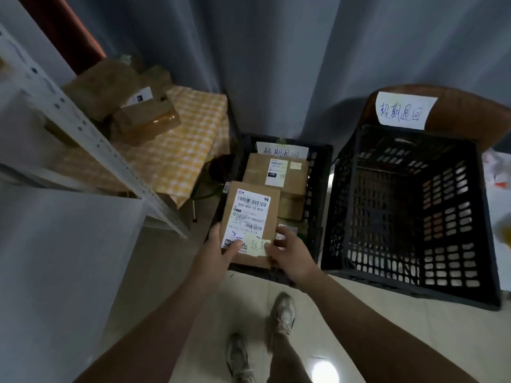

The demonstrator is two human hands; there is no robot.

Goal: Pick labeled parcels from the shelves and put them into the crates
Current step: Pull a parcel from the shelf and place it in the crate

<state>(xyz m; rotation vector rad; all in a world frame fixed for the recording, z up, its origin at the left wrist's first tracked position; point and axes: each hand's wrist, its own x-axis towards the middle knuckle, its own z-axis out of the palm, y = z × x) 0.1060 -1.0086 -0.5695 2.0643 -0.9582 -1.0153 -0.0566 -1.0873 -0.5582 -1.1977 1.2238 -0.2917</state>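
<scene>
A flat brown parcel (250, 214) with a white shipping label is held by both hands over the near end of the left crate (318, 183). Its near edge is gripped at the left corner by the left hand (221, 247), thumb laid on the label, and at the right corner by the right hand (290, 252), fingers curled. Another labeled parcel (276, 172) is seen lying inside that crate. The right crate (414, 217) is set just beside it.

— Where is the camera looking from?
— It's riding on the person's head, facing forward and steeply down, hanging close over the left crate (319, 172) and right crate (343, 217).
— The edges?
— Seemingly bending under the wide lens.
</scene>
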